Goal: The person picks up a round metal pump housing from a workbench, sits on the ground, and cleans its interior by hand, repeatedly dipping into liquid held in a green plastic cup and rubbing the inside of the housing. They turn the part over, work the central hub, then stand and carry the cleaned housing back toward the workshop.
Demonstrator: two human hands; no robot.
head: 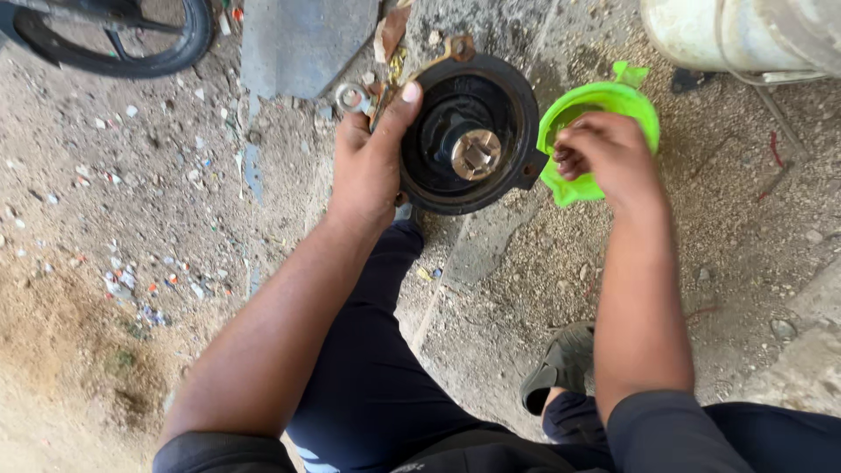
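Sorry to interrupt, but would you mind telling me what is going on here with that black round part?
A person crouched over gritty ground holds a black round machine part by its edge in the left hand; a brass-coloured hub shows at its centre. The right hand has its fingers dipped into a bright green container beside it. A metal ring lies on the ground nearby.

Person is wearing dark short sleeves (653, 425), dark navy trousers (368, 385) and a grey sandal (561, 363); forearms are showing bare.
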